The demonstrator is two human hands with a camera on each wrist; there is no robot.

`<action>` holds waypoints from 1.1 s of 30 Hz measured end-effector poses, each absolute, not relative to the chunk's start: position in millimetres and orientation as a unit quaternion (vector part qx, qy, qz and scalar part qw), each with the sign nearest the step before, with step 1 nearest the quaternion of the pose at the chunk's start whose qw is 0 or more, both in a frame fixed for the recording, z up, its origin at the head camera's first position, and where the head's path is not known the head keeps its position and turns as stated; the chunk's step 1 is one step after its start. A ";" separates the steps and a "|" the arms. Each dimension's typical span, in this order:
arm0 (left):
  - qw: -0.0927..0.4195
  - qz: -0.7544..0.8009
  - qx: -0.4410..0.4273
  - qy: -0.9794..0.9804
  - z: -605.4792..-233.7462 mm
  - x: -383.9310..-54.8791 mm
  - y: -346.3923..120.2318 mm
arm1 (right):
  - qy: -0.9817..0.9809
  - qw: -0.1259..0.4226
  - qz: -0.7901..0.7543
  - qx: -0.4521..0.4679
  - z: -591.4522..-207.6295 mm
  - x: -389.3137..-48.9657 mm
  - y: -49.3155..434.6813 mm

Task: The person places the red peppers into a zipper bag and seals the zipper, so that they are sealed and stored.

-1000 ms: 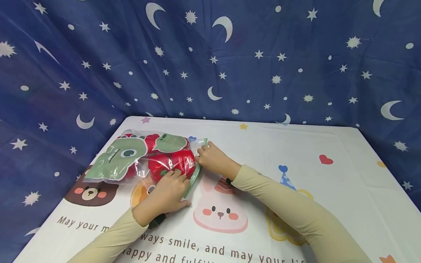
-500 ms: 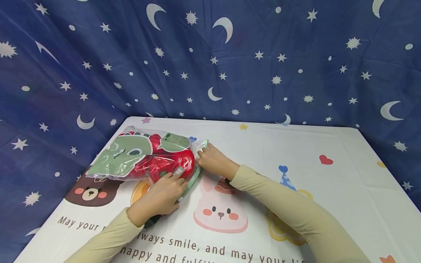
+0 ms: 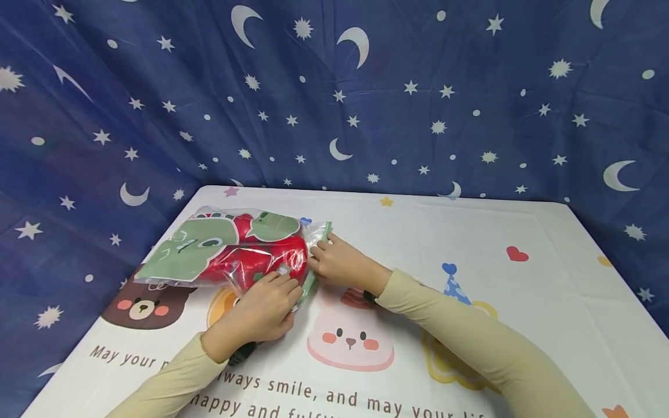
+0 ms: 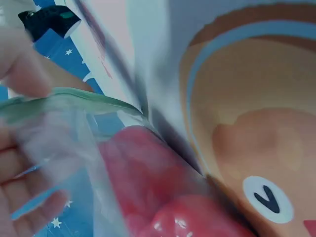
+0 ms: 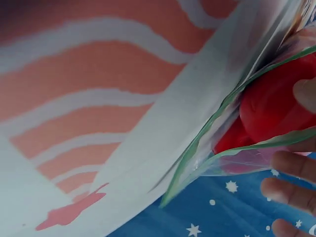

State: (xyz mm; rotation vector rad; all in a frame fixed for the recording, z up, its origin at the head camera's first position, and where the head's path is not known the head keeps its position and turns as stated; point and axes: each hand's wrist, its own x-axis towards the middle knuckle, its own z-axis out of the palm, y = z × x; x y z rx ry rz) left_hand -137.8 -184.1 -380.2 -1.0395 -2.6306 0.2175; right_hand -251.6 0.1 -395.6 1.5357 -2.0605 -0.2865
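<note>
A clear zip bag [image 3: 185, 249] with a green dinosaur print lies on the left of the table. Inside it are glossy red bell peppers [image 3: 292, 252], partly covered by the print. My left hand [image 3: 266, 307] pinches the near part of its green-edged mouth, fingers over the film. At the mouth's far right part, my right hand [image 3: 347, 264] holds the edge between thumb and fingers. The right wrist view shows the two green edges [image 5: 217, 116] standing apart, a red pepper [image 5: 276, 101] just inside. In the left wrist view, the fingers [image 4: 19, 173] show through the film.
A white tablecloth [image 3: 470, 232] printed with cartoon animals, hearts and lettering covers the table. Behind and to the left hangs a dark blue curtain [image 3: 387, 139] with moons and stars. A dark wrist device [image 3: 243, 353] sits under my left wrist.
My left thumb has moved in from sticking out to the right, against the bag's edge. The peppers and film have shifted inside the bag. My right hand stays nearly in place.
</note>
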 end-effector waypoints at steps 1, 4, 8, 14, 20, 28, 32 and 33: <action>0.170 0.072 -0.368 -0.911 -379.7 -138.6 -183.8 | -0.762 0.274 -0.106 0.577 -394.7 -249.7 1.1; 0.217 0.067 -0.379 -0.897 -377.8 -141.6 -182.9 | -0.751 0.264 -0.106 0.596 -392.7 -244.3 3.0; 0.261 0.064 -0.373 -0.888 -375.9 -145.6 -183.4 | -0.736 0.241 -0.118 0.622 -393.5 -238.1 3.2; 0.293 0.055 -0.362 -0.883 -373.3 -149.6 -183.8 | -0.733 0.201 -0.116 0.639 -397.5 -231.4 -1.0; 0.294 0.052 -0.368 -0.880 -370.0 -150.1 -185.9 | -0.744 0.213 -0.099 0.626 -393.8 -230.4 -4.0; 0.298 0.047 -0.402 -0.865 -364.5 -147.4 -198.5 | -0.753 0.221 -0.088 0.614 -389.8 -231.6 -5.6; 0.304 0.034 -0.419 -0.855 -364.0 -147.8 -202.3 | -0.739 0.244 -0.068 0.624 -387.4 -231.8 -5.1; 0.305 0.032 -0.422 -0.853 -363.5 -147.9 -202.6 | -0.734 0.251 -0.060 0.629 -386.6 -231.9 -5.2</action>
